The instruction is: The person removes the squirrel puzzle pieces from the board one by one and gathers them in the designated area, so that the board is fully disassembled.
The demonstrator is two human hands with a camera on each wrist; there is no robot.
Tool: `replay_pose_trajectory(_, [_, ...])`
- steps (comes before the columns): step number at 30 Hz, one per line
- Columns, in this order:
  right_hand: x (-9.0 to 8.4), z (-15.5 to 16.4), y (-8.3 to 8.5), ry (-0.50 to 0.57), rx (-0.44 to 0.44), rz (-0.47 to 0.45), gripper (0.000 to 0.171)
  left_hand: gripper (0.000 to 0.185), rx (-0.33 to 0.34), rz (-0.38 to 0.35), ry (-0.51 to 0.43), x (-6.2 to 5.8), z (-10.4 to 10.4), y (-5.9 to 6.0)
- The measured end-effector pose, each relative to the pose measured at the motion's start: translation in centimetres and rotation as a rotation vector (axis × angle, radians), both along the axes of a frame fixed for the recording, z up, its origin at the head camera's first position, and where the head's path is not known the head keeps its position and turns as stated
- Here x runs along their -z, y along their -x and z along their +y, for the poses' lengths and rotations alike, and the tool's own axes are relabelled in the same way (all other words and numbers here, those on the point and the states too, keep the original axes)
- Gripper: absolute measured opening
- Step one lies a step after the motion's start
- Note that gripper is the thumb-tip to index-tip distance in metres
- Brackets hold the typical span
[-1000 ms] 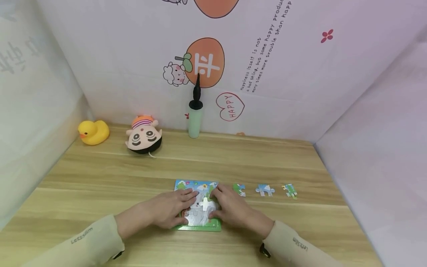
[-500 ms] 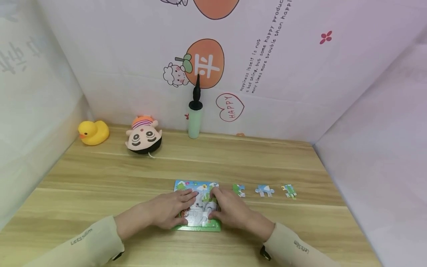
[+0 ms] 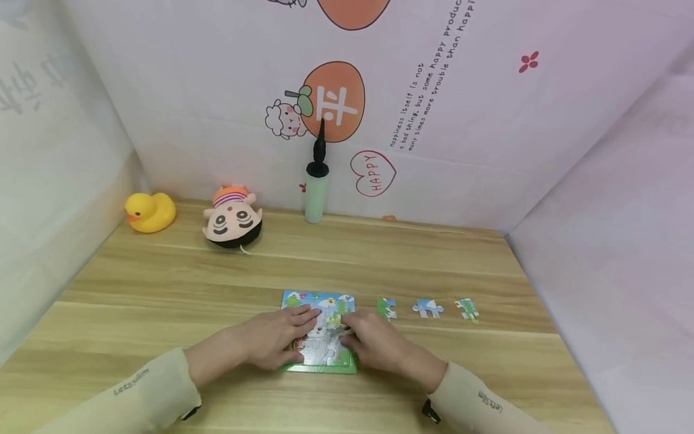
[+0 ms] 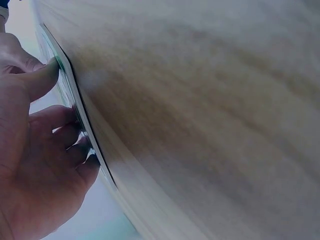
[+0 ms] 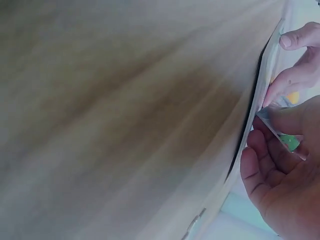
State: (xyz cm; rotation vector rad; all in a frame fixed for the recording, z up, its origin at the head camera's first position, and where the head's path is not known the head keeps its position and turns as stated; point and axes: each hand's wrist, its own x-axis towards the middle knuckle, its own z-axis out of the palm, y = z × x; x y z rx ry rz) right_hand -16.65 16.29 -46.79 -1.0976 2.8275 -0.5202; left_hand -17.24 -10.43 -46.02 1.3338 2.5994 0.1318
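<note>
A jigsaw puzzle in a green-and-blue frame [image 3: 321, 369] lies on the table under both hands, showing a pale animal and green trees. My left hand [image 3: 269, 339] rests on its left part, fingers fairly straight and thumb near the lower edge. Over the right part, my right hand [image 3: 379, 341] pinches a puzzle piece [image 5: 289, 142] between thumb and fingers. That piece stands tilted in the right wrist view, with green on its printed face. The right hand hides part of the puzzle's right edge in the head view.
To the right lie three loose pieces in a row: a green one [image 3: 386, 308], a blue one [image 3: 428, 308] and a green-blue one [image 3: 467, 310]. Along the back wall are a yellow duck [image 3: 150, 212], a plush doll [image 3: 233, 217] and a hand pump [image 3: 317, 193].
My right thumb and index finger have drawn closer together, and the piece between them has tilted so its glare is gone. The left hand stays on the puzzle.
</note>
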Motion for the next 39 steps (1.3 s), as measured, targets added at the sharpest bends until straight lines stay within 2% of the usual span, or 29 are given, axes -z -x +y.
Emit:
replay_pose_trajectory(6, [-0.7,1.2,-0.6,0.075,0.05,-0.017,0.007,0.07,0.008,-0.011,0.007,-0.1,0.3,0.0])
replay_pose_trajectory(12, [-1.5,5.8,-1.3,0.103,0.19,-0.021,0.036,0.071,-0.007,-0.048,-0.004,0.0,0.0,0.0])
replay_pose_trajectory(17, [-1.7,11.1,-1.8,0.106,0.293,0.046,0.023,0.071,-0.023,-0.058,-0.014,0.0,-0.3,0.1])
replay_pose_trajectory(20, [-1.5,14.5,-2.4,0.12,0.33,0.075,0.023,0.071,-0.022,-0.063,-0.013,0.0,-0.1,0.2])
replay_pose_trajectory(24, [-1.2,18.9,-3.3,0.125,0.371,0.026,0.036,0.072,-0.023,-0.089,-0.012,0.0,0.2,0.2])
replay_pose_trajectory(26, [-1.0,20.5,-3.4,0.116,0.409,-0.031,0.039,0.072,-0.027,-0.098,-0.013,0.0,0.1,0.2])
replay_pose_trajectory(31, [-0.5,23.6,-3.7,0.062,0.528,-0.13,0.03,0.072,-0.021,-0.098,-0.02,0.0,-0.1,0.1])
replay_pose_trajectory(39, [-1.1,25.0,-2.9,-0.059,0.513,-0.158,0.023,0.071,-0.012,-0.073,-0.024,0.2,-0.3,0.1])
